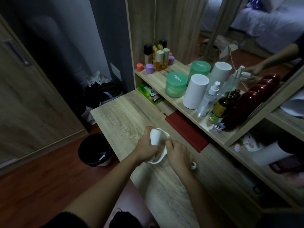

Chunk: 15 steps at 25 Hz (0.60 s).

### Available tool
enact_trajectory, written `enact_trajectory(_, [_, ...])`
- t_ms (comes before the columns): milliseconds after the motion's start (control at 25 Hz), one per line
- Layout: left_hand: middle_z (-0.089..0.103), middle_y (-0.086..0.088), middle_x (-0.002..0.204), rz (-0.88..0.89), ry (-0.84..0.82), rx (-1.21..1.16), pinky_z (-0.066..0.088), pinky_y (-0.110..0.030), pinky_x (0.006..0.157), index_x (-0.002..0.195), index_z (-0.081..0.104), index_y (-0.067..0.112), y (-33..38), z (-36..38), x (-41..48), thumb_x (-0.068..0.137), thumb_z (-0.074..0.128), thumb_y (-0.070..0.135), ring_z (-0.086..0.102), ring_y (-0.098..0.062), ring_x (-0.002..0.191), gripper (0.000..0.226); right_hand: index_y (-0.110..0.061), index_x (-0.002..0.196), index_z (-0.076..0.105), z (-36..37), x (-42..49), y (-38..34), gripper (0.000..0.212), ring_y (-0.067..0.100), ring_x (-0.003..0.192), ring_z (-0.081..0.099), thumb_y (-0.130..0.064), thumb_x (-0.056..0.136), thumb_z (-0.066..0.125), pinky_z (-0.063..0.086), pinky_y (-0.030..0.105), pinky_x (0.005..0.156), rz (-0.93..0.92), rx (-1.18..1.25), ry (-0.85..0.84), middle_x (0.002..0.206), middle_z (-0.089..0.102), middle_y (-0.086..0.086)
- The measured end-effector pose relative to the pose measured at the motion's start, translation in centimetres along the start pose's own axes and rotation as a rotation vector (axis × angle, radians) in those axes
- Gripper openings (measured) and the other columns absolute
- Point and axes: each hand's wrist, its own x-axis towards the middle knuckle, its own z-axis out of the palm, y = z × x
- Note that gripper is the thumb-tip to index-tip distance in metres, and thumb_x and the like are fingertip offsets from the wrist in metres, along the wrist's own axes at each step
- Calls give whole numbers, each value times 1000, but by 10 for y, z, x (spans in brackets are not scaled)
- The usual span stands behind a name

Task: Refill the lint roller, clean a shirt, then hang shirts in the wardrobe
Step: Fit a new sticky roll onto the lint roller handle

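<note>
Over the wooden desk (125, 116), the left hand (146, 146) curls its fingers round the lint roller's white roll (155, 135) — probably light, stiff and tacky, best held by its ends. The right hand (179, 153) pinches the thin plastic frame (158, 160), likely springy. Beyond lie a red notebook (187, 130), a black bin (94, 148) and a green jar (176, 86) — none in the way.

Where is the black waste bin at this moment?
In the head view, the black waste bin stands on the reddish floor, just left of the wooden desk and to the left of the left hand.
</note>
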Motion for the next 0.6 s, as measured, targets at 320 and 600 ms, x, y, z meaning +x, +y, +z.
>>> enact_trajectory(320, [54, -5, 87, 122, 27, 279, 47, -36, 53, 98, 28, 18, 19, -11, 11, 70, 68, 15, 60, -27, 71, 49, -26, 73, 52, -13, -1, 7, 40, 11, 65, 59, -36, 100, 25, 38, 27, 56, -158, 303, -210, 69, 61, -3])
enact_trajectory(600, [46, 7, 75, 237, -38, 462, 41, -29, 50, 99, 28, 13, 27, -12, 2, 74, 67, 12, 54, -19, 63, 47, -19, 71, 54, -6, -16, 13, 43, 21, 59, 64, -42, 96, 28, 50, 44, 56, -187, 453, -170, 60, 61, 0])
